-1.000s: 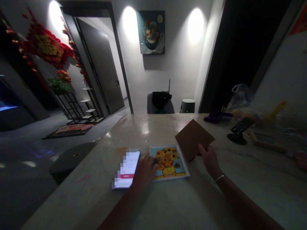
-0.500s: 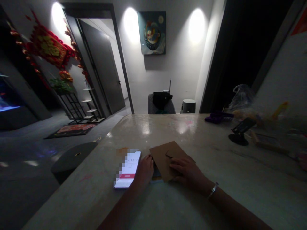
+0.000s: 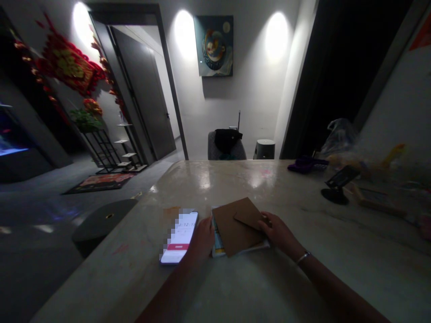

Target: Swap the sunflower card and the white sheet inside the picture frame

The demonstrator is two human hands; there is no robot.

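Brown board (image 3: pixel 234 233) lies askew between the two hands (image 3: pixel 203 235).

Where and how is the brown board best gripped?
The brown board is probably best pinched by its right edge, from the right, where the right hand is: it is thin and flat, lies askew over the white-edged picture, and the left hand crowds its left side.

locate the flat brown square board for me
In the head view, the flat brown square board lies askew over a white-edged, blue-and-yellow picture, between the person's left hand and right hand, to the right of the lit rectangular phone.
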